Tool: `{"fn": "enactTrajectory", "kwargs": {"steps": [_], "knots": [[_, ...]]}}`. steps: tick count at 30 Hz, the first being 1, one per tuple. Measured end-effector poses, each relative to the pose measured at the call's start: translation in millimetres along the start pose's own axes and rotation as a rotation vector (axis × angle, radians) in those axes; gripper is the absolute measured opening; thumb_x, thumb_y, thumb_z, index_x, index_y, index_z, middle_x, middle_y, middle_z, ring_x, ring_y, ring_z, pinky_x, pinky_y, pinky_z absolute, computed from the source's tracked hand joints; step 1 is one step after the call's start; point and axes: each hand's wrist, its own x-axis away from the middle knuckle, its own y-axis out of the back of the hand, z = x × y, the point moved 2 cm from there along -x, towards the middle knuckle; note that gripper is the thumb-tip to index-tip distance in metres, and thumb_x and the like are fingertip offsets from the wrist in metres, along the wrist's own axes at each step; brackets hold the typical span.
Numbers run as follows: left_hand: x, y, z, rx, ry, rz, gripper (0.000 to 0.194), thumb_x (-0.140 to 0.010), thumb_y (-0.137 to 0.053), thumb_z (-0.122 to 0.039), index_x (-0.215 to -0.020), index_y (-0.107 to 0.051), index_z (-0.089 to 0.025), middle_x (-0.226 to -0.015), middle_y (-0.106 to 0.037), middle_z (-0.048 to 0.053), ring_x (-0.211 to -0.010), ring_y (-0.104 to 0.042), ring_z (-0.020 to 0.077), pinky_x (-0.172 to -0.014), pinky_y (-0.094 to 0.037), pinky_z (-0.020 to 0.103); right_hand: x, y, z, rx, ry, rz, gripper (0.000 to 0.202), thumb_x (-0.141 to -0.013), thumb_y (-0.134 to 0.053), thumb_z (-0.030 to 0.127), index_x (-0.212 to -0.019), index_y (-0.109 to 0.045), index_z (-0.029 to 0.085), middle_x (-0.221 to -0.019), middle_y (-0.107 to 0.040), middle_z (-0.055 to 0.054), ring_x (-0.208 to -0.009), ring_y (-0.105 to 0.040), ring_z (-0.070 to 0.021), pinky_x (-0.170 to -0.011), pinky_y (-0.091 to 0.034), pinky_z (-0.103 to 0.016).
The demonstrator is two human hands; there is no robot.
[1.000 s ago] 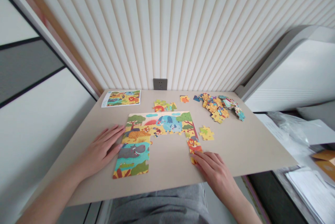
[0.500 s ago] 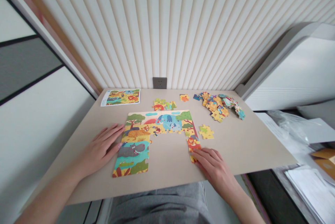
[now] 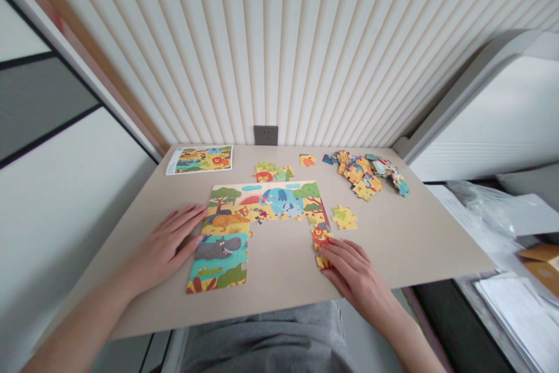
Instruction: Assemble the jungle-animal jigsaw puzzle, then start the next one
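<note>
A partly joined jigsaw puzzle [image 3: 227,219] lies on the table in an upside-down U, with elephants across the top and a leopard and hippo down its left side. My left hand [image 3: 168,248] rests flat along the left edge, fingers stretched and fingertips touching it. At the bottom of the right column, my right hand [image 3: 353,265] has its fingers and thumb on a puzzle piece [image 3: 324,262] below the lion; the fingers partly cover it. Just right of that column lies a loose yellow piece [image 3: 345,217] with a green patch.
A heap of loose pieces [image 3: 358,172] sits at the back right. Behind the puzzle lie a small joined section [image 3: 275,173] and a single orange piece [image 3: 307,160]. A printed picture sheet [image 3: 201,159] is at the back left. The ribbed wall [image 3: 266,47] borders the table [image 3: 279,262].
My right-hand fingers have shifted slightly on the lower right column, and a gap shows beside the bottom piece. My left hand stays in place. The view has tilted a little.
</note>
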Motion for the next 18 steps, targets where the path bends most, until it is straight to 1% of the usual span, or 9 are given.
{"fn": "enactTrajectory", "kwargs": {"steps": [6, 8, 11, 14, 18], "knots": [[0.4, -0.1, 0.0, 0.000, 0.006, -0.001, 0.067, -0.107, -0.042, -0.060, -0.166, -0.036, -0.029, -0.169, -0.042, 0.004, -0.159, -0.035, 0.0282, -0.134, -0.023, 0.049, -3.5, 4.2, 3.1, 0.057, -0.029, 0.006, 0.035, -0.107, -0.059, 0.027, -0.142, -0.061, 0.027, -0.142, -0.071, -0.007, -0.138, -0.061, -0.0251, -0.122, -0.038, -0.052], [0.3, 0.5, -0.2, 0.000, 0.005, -0.007, 0.067, -0.108, -0.042, -0.059, -0.167, -0.035, -0.030, -0.170, -0.041, 0.004, -0.158, -0.035, 0.0284, -0.133, -0.024, 0.049, -5.3, 5.9, 2.9, 0.051, -0.026, 0.024, 0.033, -0.108, -0.058, 0.028, -0.141, -0.061, 0.027, -0.141, -0.071, -0.007, -0.136, -0.062, -0.0245, -0.122, -0.037, -0.052], [0.0, 1.3, -0.5, 0.003, 0.001, -0.008, 0.066, -0.108, -0.042, -0.058, -0.167, -0.033, -0.031, -0.170, -0.040, 0.003, -0.158, -0.036, 0.0283, -0.133, -0.025, 0.049, -7.0, 7.2, 0.1, 0.035, -0.019, 0.043, 0.035, -0.108, -0.058, 0.028, -0.143, -0.059, 0.027, -0.141, -0.071, -0.008, -0.135, -0.063, -0.0242, -0.120, -0.040, -0.051], [0.2, 0.7, -0.1, 0.003, 0.002, 0.003, 0.066, -0.108, -0.043, -0.056, -0.168, -0.032, -0.030, -0.171, -0.038, 0.003, -0.159, -0.034, 0.0281, -0.134, -0.024, 0.048, -7.0, 7.2, -2.9, 0.015, -0.029, 0.028, 0.036, -0.108, -0.058, 0.027, -0.144, -0.059, 0.026, -0.141, -0.071, -0.008, -0.134, -0.064, -0.0241, -0.115, -0.045, -0.049], [0.6, -1.4, 1.2, -0.001, -0.001, 0.016, 0.067, -0.108, -0.044, -0.056, -0.168, -0.030, -0.031, -0.172, -0.037, 0.002, -0.160, -0.032, 0.0281, -0.134, -0.022, 0.049, -6.5, 4.8, -4.4, -0.006, -0.055, 0.042, 0.045, -0.108, -0.057, 0.028, -0.153, -0.052, 0.028, -0.149, -0.065, -0.009, -0.138, -0.061, -0.0249, -0.114, -0.047, -0.047]]}}
